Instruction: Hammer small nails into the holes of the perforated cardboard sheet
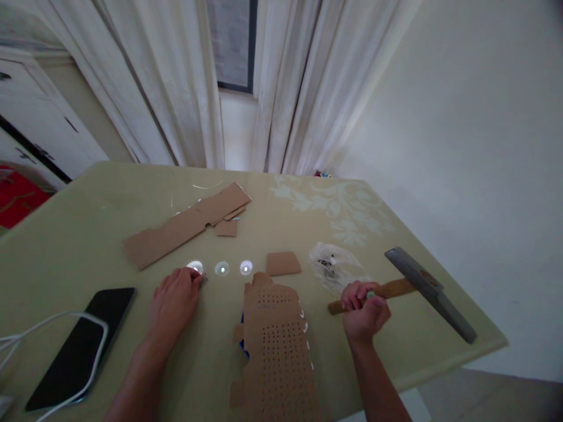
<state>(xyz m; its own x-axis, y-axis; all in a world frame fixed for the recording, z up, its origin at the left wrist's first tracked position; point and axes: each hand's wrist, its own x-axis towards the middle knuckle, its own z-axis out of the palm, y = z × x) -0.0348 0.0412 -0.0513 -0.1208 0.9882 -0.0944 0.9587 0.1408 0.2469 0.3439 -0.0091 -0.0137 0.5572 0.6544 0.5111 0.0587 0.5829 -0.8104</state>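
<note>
My right hand (pixel 365 310) is wrapped round the wooden handle of a hammer (pixel 416 285), whose long grey metal head points out to the right. A bit of green shows between its fingers. On the left, my left hand (pixel 178 299) has its fingertips pinched together low over the table; a tiny dark metal piece (pixel 203 281) shows at the tips, too small to name. Between the hands lies a cardboard sheet (pixel 285 351) punched with rows of small holes. Something blue (pixel 242 346) peeks out from under its left edge, mostly hidden.
A clear plastic bag (pixel 336 266) with small dark metal pieces lies near the hammer. Long cardboard strips (pixel 189 228) and a small cardboard piece (pixel 284 264) lie farther back. At left, a black tablet (pixel 83 346) has a white cable (pixel 103 334) across it. Bright round reflections (pixel 222 268) dot the table.
</note>
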